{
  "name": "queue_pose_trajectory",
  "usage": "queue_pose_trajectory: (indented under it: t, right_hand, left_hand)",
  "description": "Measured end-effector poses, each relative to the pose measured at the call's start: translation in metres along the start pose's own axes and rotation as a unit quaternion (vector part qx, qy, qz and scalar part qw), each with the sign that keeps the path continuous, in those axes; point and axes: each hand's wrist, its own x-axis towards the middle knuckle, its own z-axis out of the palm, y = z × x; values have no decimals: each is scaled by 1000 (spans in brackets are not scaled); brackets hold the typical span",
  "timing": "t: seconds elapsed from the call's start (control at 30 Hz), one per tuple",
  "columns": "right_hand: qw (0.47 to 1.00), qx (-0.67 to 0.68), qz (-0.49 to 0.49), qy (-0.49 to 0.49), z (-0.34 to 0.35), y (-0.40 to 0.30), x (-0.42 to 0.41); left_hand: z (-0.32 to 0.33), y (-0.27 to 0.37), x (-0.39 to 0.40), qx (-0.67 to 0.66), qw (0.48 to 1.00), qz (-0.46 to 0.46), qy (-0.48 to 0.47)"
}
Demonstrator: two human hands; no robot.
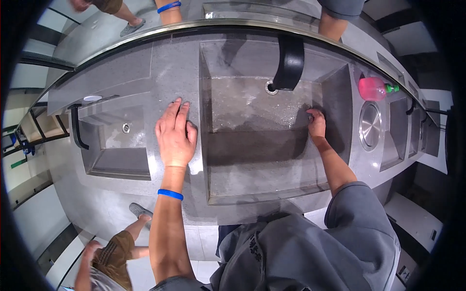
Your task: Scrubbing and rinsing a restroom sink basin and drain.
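My left hand (176,134) lies palm down, fingers apart, on the grey stone counter (174,72) beside the large rectangular sink (251,145); a blue wristband circles that wrist. Inside the sink, near its right wall, my right hand (317,122) has its fingers bent and pinched together around something small and dark; what it is cannot be made out. The sink floor looks wet. A black faucet (291,65) arches over the round drain (271,88).
Right of the sink are a pink soap bottle with a green pump (372,89) and a round metal lid (370,126). Another sink (120,162) with a black faucet (77,127) is at left. A mirror edge (218,23) borders the counter. Another person (113,254) stands lower left.
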Motion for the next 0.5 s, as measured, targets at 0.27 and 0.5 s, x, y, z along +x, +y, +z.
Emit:
queue_pose_trajectory:
  t: [0.27, 0.5]
  right_hand:
    - [966, 103, -234, -46, 106, -222, -45]
    - [952, 82, -267, -122, 72, -148, -2]
  left_hand:
    - [5, 1, 2, -7, 1000, 6, 16]
    - [1, 3, 2, 0, 1000, -2, -9]
